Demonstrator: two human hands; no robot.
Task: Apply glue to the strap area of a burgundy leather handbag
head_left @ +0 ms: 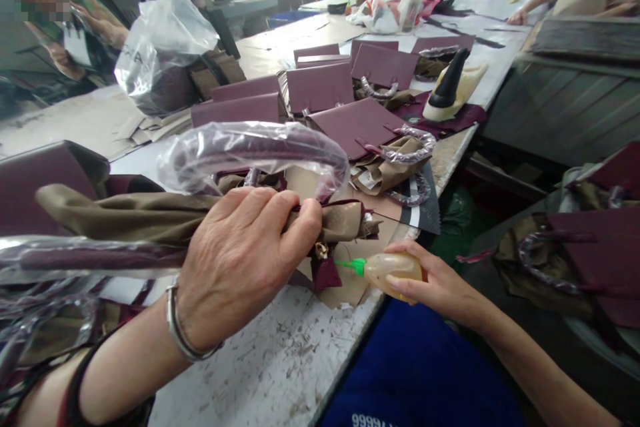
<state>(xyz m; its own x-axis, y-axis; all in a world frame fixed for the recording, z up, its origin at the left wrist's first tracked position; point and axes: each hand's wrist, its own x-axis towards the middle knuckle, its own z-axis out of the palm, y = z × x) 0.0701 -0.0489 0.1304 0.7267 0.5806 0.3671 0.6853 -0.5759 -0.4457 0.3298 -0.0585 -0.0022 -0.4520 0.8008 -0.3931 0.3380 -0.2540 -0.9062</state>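
Observation:
My left hand [250,253] is closed over the edge of an unfinished handbag, pinching its olive lining [135,213] near a dark red tab [327,275] with a small gold-coloured metal piece. Above my knuckles arches the bag's maroon handle [260,147], wrapped in clear plastic. In my right hand [435,280] is a yellowish squeeze bottle [393,273], held on its side with fingers wrapped round it. Its green nozzle [356,265] points left at the tab, close to the metal piece; whether the tip touches cannot be made out.
Several maroon bag pieces [320,88] with wrapped handles lie across the worktable [260,360]. A black cone-shaped object [450,80] stands at its right edge. A clear plastic bag [170,47] sits at the back left. More bag parts [595,267] rest at right. Other people work around.

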